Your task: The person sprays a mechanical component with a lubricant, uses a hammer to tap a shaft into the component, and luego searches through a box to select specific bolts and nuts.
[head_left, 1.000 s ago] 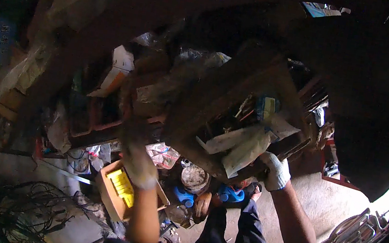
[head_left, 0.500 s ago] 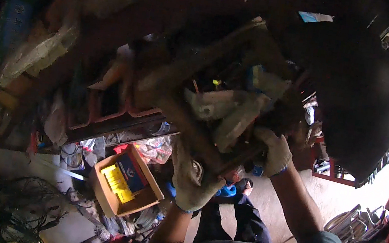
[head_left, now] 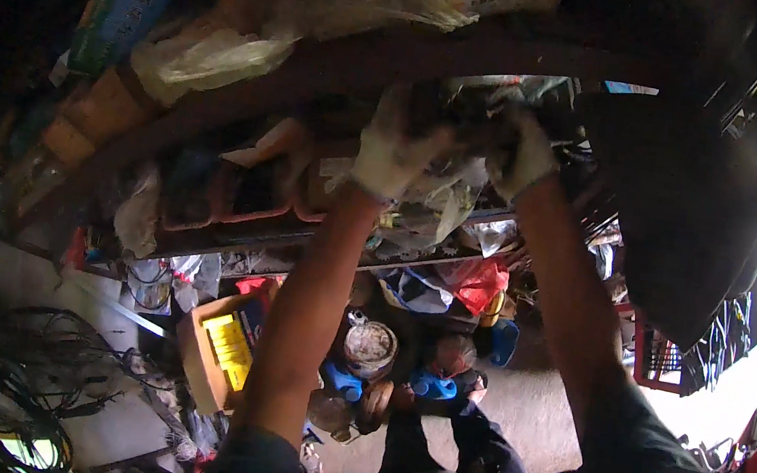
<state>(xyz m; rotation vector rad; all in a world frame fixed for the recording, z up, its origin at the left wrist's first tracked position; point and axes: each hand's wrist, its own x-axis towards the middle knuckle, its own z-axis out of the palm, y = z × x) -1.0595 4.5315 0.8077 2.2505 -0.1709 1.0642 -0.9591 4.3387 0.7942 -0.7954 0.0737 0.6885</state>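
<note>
Both my arms stretch forward to a dim, crowded shelf. My left hand [head_left: 396,149], in a whitish work glove, is closed against a dark object [head_left: 463,117] deep in shadow. From the other side my right hand [head_left: 526,156], gloved the same way, has its fingers curled at that object. Its shape is too dark to name. Just below the hands, crumpled clear plastic bags [head_left: 441,209] lie on the shelf, next to red-rimmed bins [head_left: 245,212] to the left.
On the floor stand a cardboard box [head_left: 205,362] with yellow packets, a round dirty can [head_left: 371,346] and blue bottles [head_left: 435,385]. Tangled black cables [head_left: 24,379] lie at left. A large dark sheet [head_left: 666,211] hangs at right. Above runs a brown shelf edge [head_left: 346,60].
Half a second ago my hands held a dark, tray-like box with plastic-wrapped items close to my body. Now both hands are farther forward at the shelf, and the floor below shows.
</note>
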